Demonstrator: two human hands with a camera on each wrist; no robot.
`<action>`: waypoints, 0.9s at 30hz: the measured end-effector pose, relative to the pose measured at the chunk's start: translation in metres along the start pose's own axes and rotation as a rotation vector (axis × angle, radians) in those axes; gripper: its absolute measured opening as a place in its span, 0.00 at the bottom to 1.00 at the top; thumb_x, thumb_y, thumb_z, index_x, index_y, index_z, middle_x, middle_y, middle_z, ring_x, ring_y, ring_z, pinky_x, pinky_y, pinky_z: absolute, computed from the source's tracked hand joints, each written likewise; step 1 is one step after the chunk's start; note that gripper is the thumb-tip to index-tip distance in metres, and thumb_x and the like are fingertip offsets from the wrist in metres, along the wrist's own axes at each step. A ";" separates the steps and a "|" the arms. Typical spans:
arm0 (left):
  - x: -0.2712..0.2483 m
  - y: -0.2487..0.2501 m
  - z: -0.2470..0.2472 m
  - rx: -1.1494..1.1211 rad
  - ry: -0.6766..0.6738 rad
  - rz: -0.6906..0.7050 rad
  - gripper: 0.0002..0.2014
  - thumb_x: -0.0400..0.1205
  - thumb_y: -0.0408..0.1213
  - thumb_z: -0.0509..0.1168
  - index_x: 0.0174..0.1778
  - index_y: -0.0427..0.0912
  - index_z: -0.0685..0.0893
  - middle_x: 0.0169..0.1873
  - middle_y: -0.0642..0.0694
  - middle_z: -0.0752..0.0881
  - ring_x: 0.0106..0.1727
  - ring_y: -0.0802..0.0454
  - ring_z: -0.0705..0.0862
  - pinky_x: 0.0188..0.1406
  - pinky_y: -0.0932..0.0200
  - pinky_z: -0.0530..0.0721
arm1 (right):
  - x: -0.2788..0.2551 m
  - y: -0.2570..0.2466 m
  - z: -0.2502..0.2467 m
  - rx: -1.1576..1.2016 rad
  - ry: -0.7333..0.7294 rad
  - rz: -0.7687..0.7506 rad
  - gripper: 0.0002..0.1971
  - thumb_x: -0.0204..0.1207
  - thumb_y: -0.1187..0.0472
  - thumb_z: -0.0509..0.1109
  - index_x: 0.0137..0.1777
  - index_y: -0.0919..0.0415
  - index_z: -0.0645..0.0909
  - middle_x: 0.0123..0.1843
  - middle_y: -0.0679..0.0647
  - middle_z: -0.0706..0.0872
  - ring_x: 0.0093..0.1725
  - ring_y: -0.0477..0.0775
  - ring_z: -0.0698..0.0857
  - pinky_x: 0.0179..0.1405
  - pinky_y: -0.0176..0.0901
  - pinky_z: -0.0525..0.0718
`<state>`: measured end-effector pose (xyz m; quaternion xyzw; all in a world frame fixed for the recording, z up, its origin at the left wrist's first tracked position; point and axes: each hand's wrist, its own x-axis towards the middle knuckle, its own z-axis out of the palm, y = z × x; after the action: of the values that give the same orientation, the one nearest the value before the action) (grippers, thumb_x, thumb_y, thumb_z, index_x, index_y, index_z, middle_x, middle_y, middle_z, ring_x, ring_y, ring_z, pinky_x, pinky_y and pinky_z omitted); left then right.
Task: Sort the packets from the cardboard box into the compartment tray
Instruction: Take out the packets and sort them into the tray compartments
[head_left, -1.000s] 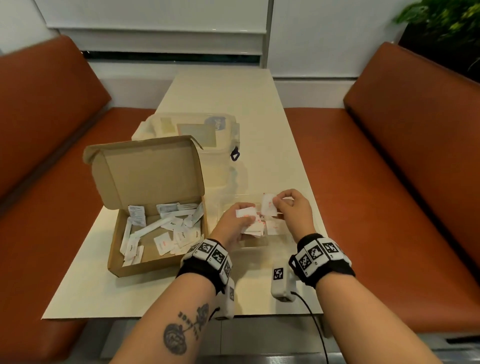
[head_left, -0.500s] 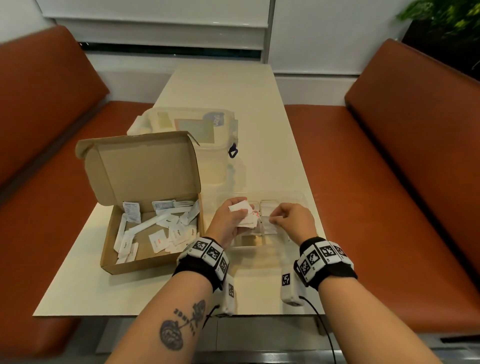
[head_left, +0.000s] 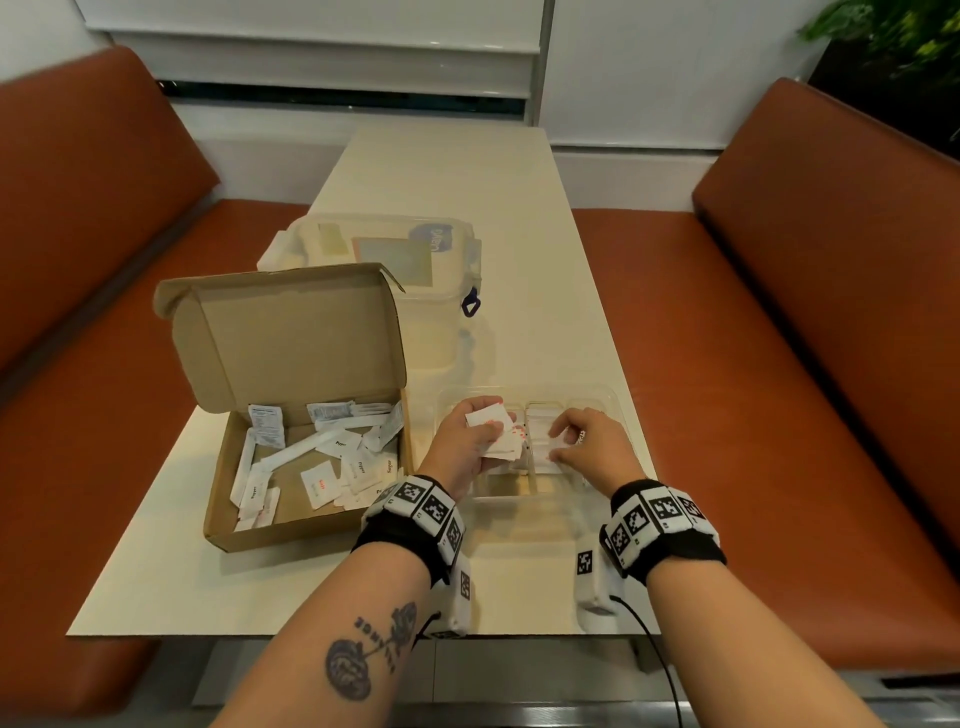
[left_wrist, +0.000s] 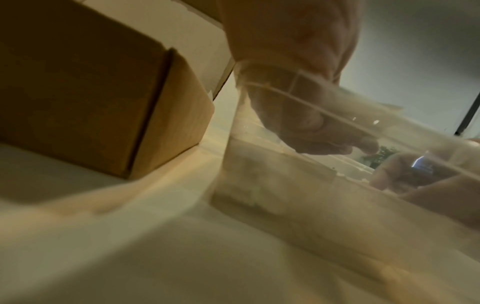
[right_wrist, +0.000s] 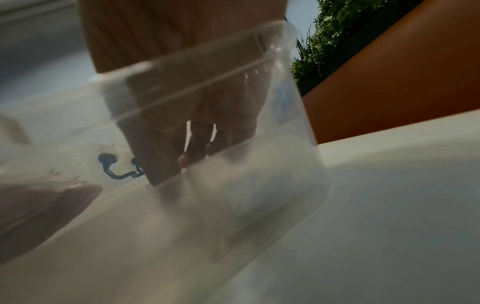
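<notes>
Left hand (head_left: 465, 441) gripping a small stack of packets (head_left: 493, 434) over the clear tray (head_left: 613, 402), as supply for right hand (head_left: 587, 447), fingers curled inside a middle compartment, probably settling one; box (head_left: 291, 530) just left.

A long cream table (head_left: 441, 171) is flanked by two rust-brown upholstered benches (head_left: 98, 218), one on each side. Behind it, a white panelled wall (head_left: 322, 36) is seen, and green foliage (head_left: 893, 31) in the upper right corner.
</notes>
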<state>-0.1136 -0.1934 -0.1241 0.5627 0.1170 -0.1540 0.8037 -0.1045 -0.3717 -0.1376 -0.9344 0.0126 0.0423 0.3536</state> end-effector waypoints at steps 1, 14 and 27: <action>0.000 0.000 0.000 0.000 0.001 0.000 0.15 0.83 0.21 0.58 0.63 0.41 0.74 0.53 0.41 0.84 0.50 0.43 0.85 0.34 0.57 0.88 | 0.000 0.000 0.000 -0.012 -0.008 -0.002 0.13 0.63 0.68 0.79 0.38 0.51 0.79 0.36 0.46 0.75 0.34 0.45 0.74 0.32 0.35 0.71; 0.000 -0.002 -0.001 0.011 -0.043 -0.002 0.13 0.84 0.22 0.58 0.58 0.43 0.76 0.49 0.43 0.86 0.45 0.47 0.86 0.36 0.53 0.88 | 0.000 -0.011 0.003 -0.004 0.124 -0.067 0.06 0.70 0.63 0.75 0.41 0.56 0.80 0.39 0.51 0.80 0.39 0.49 0.77 0.33 0.36 0.70; -0.001 0.001 -0.002 -0.021 -0.134 -0.089 0.21 0.76 0.27 0.70 0.64 0.44 0.77 0.49 0.40 0.87 0.43 0.49 0.88 0.34 0.56 0.88 | 0.011 -0.049 0.013 0.409 -0.042 0.036 0.09 0.67 0.62 0.80 0.42 0.61 0.83 0.34 0.48 0.81 0.33 0.45 0.79 0.23 0.20 0.73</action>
<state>-0.1144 -0.1908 -0.1236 0.5369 0.0895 -0.2256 0.8080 -0.0924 -0.3264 -0.1165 -0.8416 0.0302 0.0644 0.5354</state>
